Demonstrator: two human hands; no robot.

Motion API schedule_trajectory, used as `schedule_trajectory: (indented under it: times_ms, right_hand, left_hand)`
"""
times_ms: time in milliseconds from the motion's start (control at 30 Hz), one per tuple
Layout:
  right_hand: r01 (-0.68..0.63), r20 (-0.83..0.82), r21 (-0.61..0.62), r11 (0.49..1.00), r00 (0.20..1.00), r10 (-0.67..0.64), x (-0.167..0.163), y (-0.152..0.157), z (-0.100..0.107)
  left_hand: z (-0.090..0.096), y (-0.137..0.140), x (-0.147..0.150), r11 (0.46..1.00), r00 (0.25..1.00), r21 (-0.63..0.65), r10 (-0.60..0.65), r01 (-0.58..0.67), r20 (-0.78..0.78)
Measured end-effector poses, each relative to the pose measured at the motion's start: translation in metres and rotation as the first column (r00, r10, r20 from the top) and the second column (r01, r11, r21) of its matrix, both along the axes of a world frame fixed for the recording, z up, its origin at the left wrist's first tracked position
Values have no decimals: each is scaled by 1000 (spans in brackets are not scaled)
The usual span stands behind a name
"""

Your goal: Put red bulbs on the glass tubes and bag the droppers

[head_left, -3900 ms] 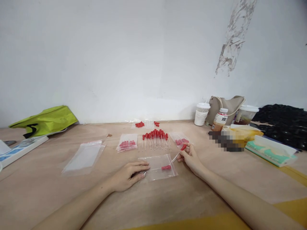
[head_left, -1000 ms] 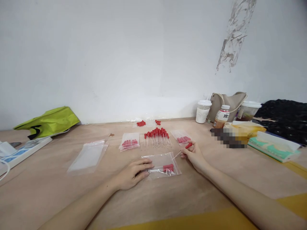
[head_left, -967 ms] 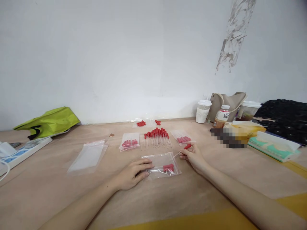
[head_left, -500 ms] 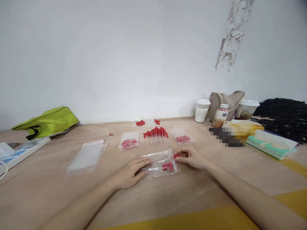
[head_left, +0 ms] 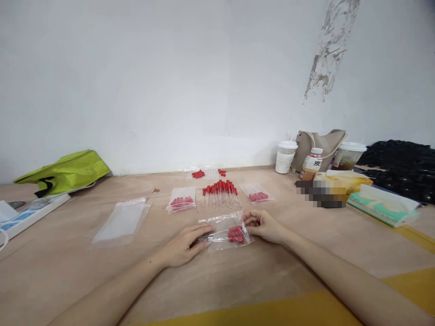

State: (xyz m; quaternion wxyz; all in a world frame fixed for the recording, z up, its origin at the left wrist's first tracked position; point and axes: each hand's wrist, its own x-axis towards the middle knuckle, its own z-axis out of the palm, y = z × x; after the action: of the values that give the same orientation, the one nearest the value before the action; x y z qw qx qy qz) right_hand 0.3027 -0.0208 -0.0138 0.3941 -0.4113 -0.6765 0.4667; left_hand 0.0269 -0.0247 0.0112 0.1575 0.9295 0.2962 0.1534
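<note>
A clear zip bag (head_left: 220,246) lies in front of me, with several small red-handled tools (head_left: 235,233) inside, red ends toward the right. Over the bag's left end is my left hand (head_left: 186,244), gripping it between fingers and thumb. My right hand (head_left: 263,226) is closed at the bag's right end, fingertips on the edge of its mouth; whether they also touch a tool is hidden. Just behind stands out a fanned row of loose red-handled tools (head_left: 220,190) with thin metal shafts. Filled bags lie on either side of it, one left (head_left: 181,199) and one right (head_left: 257,194).
Flat zip bags (head_left: 122,222) lie on the left. Small red pieces (head_left: 198,174) sit near the wall. At far left are a power strip (head_left: 34,215) and a lime-green bag (head_left: 68,170). Cups (head_left: 286,158), a bottle (head_left: 311,165) and a tissue pack (head_left: 380,206) stand right.
The red-handled tool that my right hand held at the bag's mouth is now in the bag with the others. My right hand has shifted slightly left; my left hand stays on the bag.
</note>
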Motion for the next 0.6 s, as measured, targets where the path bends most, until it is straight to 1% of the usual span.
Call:
schedule_trajectory:
  times_ms: [67,133,233,300,333,367,400,433,467,533,600]
  right_hand:
    - [51,1,18,999,999,-51,-2,3,-3]
    - [66,13,46,997,998,-66,-4,4,-5]
    - [-5,65,90,996,998,-1,-2,5,-4]
    - [-12,94,122,992,996,1,3,7,1]
    - [19,116,139,990,993,-35,7,10,5]
    - [85,160,155,984,981,-110,10,15,10]
    - [171,220,171,970,953,-207,13,21,15]
    - [260,287,189,947,907,-307,16,29,19]
    - [351,360,208,913,840,-405,18,39,24]
    - [441,429,221,870,757,-493,18,60,30]
    - [499,466,214,840,703,-537,12,81,33]
  left_hand:
    - [1,0,0,1000,1000,-2,-2,2,-2]
    - [1,0,1,1000,1000,-7,-7,7,-2]
    - [2,-1,1,1000,1000,-10,-23,23,-9]
    - [2,-1,1,999,999,-12,-33,33,-22]
    - [2,-1,1,999,999,-14,-37,36,-28]
    - [2,-1,0,999,999,-16,-38,37,-31]
    - [2,-1,0,999,999,-18,-35,35,-33]
    - [2,-1,0,999,999,-17,-32,32,-31]
    - [2,-1,0,999,999,-16,-29,29,-29]
    - [2,-2,-1,1000,999,-13,-26,25,-30]
    - [2,-2,-1,1000,999,-6,-27,27,-31]
